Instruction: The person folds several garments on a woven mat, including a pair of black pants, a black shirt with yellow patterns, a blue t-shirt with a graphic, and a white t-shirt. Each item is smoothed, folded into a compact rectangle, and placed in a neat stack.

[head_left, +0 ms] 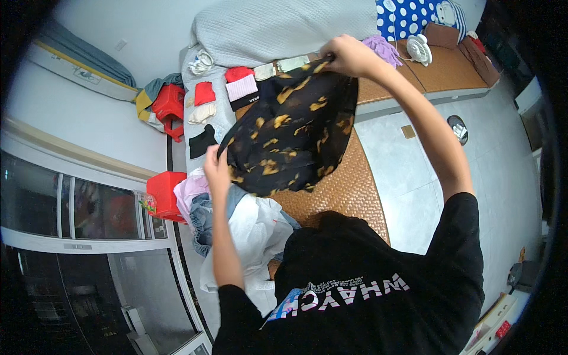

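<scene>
Between my two hands hangs a thin black garment with a yellow flower pattern point(284, 127); its exact kind cannot be made out. My left hand point(218, 173) pinches its lower left edge. Up and to the right, my right hand point(354, 57) is closed on its upper corner. The cloth is spread wide and slack, partly see-through, above a woven brown mat point(340, 198). Close below my left hand lies a loose heap of laundry, with a white cloth point(254, 228), a blue denim piece point(202, 222) and a pink cloth point(190, 190).
Folded clothes lie along the sofa, among them a red one point(205, 93), a striped pink one point(241, 87) and a black one point(203, 142). Red stools point(165, 192) stand at the left. A white fan point(419, 49) and a purple cloth point(383, 50) are at the far right.
</scene>
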A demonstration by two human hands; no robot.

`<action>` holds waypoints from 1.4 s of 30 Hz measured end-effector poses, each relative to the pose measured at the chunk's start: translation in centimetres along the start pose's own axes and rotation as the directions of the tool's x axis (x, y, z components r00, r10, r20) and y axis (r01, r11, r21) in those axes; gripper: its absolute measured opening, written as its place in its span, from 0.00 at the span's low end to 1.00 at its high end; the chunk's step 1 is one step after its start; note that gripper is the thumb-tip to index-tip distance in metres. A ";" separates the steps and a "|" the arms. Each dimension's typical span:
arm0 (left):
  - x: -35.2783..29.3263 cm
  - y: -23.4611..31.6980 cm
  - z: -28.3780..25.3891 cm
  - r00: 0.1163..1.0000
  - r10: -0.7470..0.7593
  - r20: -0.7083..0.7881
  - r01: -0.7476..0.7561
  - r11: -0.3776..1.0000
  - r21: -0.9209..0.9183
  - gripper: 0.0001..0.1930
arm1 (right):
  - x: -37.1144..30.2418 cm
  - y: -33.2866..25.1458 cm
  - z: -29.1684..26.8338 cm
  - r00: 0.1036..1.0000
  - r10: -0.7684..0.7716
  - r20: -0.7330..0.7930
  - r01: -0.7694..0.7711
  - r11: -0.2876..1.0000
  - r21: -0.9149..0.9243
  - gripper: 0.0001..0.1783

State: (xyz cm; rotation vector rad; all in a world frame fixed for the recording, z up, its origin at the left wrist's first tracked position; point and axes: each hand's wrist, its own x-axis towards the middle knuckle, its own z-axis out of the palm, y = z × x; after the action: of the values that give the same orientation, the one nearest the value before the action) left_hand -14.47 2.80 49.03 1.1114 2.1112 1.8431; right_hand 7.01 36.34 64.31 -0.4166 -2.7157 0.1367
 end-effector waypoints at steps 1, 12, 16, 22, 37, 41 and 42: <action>1.7 0.8 -1.1 0.995 -0.061 0.078 0.046 0.982 0.185 0.13 | -0.7 2.4 0.3 0.995 -0.058 -0.077 0.064 0.995 0.075 0.13; 10.3 3.9 -4.0 0.905 0.356 0.231 -0.390 0.483 0.784 0.09 | -1.6 9.0 1.1 0.983 0.073 0.172 -0.156 0.823 0.546 0.06; 11.2 0.9 -4.6 0.981 0.179 0.073 -0.193 0.891 0.410 0.10 | -2.0 8.2 3.1 0.976 0.048 0.210 -0.170 0.771 0.613 0.08; 11.2 2.7 -6.6 0.996 -0.091 0.024 0.088 0.992 0.086 0.14 | -2.9 10.0 3.9 0.978 0.056 0.199 -0.089 0.983 0.161 0.14; 12.5 6.2 -9.8 0.898 -0.220 0.380 0.023 0.888 0.459 0.08 | -4.1 13.9 6.1 0.751 0.600 0.276 -0.557 0.351 0.752 0.09; 12.8 6.9 -10.8 0.873 -0.301 0.383 0.040 0.828 0.560 0.13 | -4.2 14.0 4.7 0.911 0.412 -0.031 -0.386 0.875 0.293 0.10; 12.6 7.1 -11.1 0.879 -0.320 0.355 0.083 0.834 0.546 0.14 | -4.1 13.6 4.1 0.959 0.263 -0.108 -0.260 0.965 0.046 0.10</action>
State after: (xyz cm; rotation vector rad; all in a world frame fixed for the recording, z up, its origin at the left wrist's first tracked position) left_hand -26.43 1.21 62.70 1.1837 2.3715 0.8282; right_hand 12.64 47.86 57.00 -0.7511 -2.5331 0.2201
